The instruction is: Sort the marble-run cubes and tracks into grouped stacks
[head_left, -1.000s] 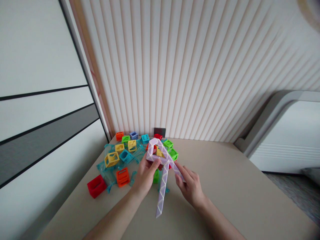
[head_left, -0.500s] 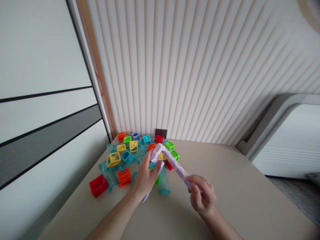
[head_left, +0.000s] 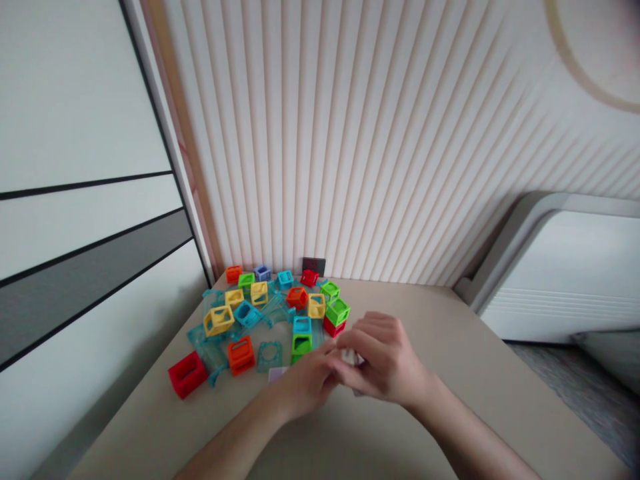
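My left hand [head_left: 306, 380] and my right hand [head_left: 383, 360] meet over the beige table [head_left: 450, 413], both closed around a pale purple folding snake toy [head_left: 278, 373]. Most of the toy is hidden under my fingers; one purple end shows left of my left hand and a whitish bit shows between the hands. My right hand lies partly over my left fingertips.
Several open plastic cubes in many colours lie at the table's far left corner, among them a red cube [head_left: 187, 373], an orange cube [head_left: 241, 353] and a green cube [head_left: 337, 311], mixed with clear teal track pieces [head_left: 270, 355]. A ribbed wall stands behind, a white appliance [head_left: 565, 280] at the right.
The purple snake toy was stretched out in an arch between my hands. My hands have come together low over the table, folding it up so it is nearly covered.
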`<state>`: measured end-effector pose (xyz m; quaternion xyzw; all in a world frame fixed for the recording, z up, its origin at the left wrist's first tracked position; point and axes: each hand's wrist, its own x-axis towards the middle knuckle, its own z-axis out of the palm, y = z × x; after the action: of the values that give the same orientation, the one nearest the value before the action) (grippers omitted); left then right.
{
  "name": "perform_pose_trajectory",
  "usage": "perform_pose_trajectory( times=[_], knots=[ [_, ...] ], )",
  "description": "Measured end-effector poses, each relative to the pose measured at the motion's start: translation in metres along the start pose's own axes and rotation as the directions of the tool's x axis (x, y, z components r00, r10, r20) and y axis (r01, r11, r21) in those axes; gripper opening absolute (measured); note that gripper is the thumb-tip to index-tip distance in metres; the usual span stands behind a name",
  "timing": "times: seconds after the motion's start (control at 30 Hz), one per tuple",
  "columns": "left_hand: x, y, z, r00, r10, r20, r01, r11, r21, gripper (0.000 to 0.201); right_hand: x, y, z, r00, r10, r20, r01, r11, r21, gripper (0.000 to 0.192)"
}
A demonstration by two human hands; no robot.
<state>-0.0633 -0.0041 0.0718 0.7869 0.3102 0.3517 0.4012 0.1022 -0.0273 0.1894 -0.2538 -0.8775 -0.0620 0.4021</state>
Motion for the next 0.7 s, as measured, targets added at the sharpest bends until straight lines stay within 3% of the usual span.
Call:
perform_pose_trajectory(
  times=[0.07, 0.23, 0.27, 0.3, 0.33, 0.4, 0.53, 0.7],
  knots=[
    [-0.001, 0.001, 0.001, 0.996, 0.018, 0.087, -0.017, 1.0, -0.015, 0.023, 0.018, 0.0, 0.002, 0.97, 0.215, 0.11, -0.221, 0.974, 0.047, 0.039],
    [-0.002, 0.009, -0.006, 0.995, -0.01, 0.101, 0.012, 1.0, -0.02, 0.019, 0.048, 0.029, 0.011, 0.783, 0.594, 0.185, -0.615, 0.784, 0.084, 0.047],
    [-0.003, 0.011, -0.006, 0.995, -0.001, 0.1, 0.004, 1.0, -0.03, 0.022, 0.048, 0.041, 0.014, 0.727, 0.657, 0.201, -0.683, 0.722, 0.11, 0.047],
    [-0.004, 0.013, -0.006, 0.996, 0.006, 0.088, -0.002, 0.999, -0.048, 0.027, 0.047, 0.053, 0.017, 0.633, 0.736, 0.239, -0.774, 0.614, 0.158, 0.046],
    [-0.004, 0.015, -0.005, 0.998, 0.011, 0.067, -0.006, 0.997, -0.075, 0.032, 0.044, 0.066, 0.02, 0.503, 0.805, 0.315, -0.864, 0.453, 0.222, 0.044],
    [-0.006, 0.017, -0.002, 1.0, 0.002, 0.011, 0.0, 0.989, -0.15, 0.044, 0.034, 0.088, 0.024, 0.416, 0.834, 0.363, -0.906, 0.348, 0.24, 0.042],
    [-0.007, 0.02, 0.002, 0.999, -0.031, -0.032, 0.021, 0.961, -0.277, 0.05, 0.007, 0.108, 0.03, 0.338, 0.865, 0.37, -0.928, 0.242, 0.284, 0.046],
    [-0.01, 0.021, 0.003, 0.997, -0.069, -0.018, 0.049, 0.84, -0.54, 0.055, -0.022, 0.101, 0.049, 0.323, 0.853, 0.411, -0.924, 0.191, 0.33, 0.047]
  ],
)
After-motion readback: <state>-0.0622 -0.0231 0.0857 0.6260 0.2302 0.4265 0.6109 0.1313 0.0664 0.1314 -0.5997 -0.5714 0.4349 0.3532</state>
